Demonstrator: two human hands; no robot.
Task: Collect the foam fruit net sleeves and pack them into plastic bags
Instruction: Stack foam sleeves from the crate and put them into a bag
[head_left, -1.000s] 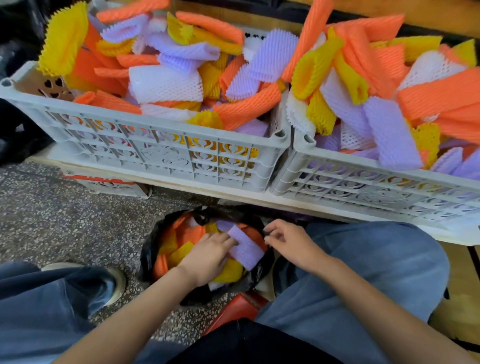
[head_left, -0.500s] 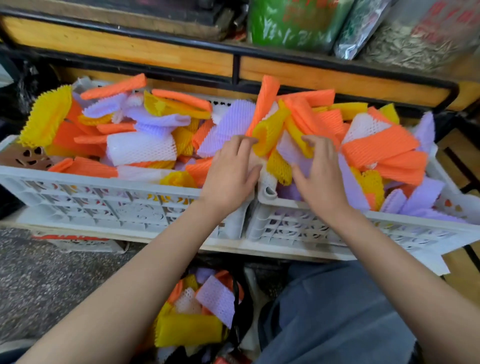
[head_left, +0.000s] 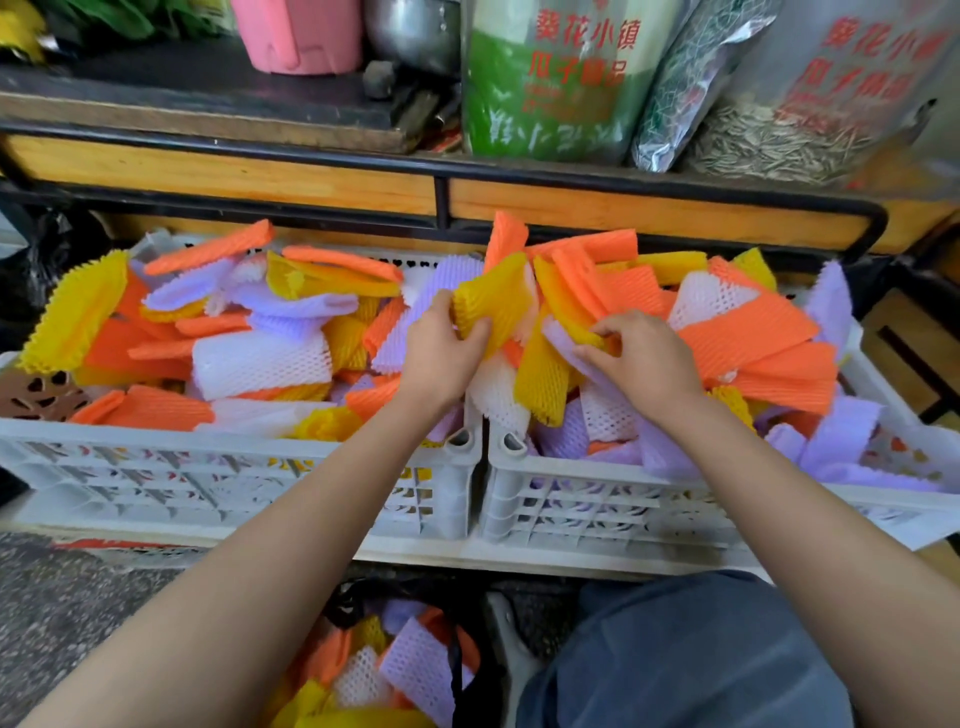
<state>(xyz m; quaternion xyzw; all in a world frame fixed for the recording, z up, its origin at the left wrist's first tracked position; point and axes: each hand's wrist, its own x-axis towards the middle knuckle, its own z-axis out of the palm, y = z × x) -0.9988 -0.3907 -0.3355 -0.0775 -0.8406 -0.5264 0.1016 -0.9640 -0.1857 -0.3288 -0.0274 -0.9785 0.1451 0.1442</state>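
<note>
Just behind sleeves (head_left: 748, 332), shelved seed bags (head_left: 550, 88)

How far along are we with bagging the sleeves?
Done: the black bag holds some bagged sleeves. In hand: the left hand grips a yellow sleeve, and the right hand pinches another sleeve. Left: the left crate and right crate are heaped, so most remains.

We see the left hand (head_left: 441, 358) gripping a yellow sleeve (head_left: 493, 301) over the right crate's (head_left: 597, 467) left rim. Right hand (head_left: 644, 364) pinches a second yellow sleeve (head_left: 563, 312) above that crate's pile. Left crate (head_left: 208, 467) abuts it. Black bag (head_left: 358, 603), part-filled with sleeves, sits below its front-left corner.
</note>
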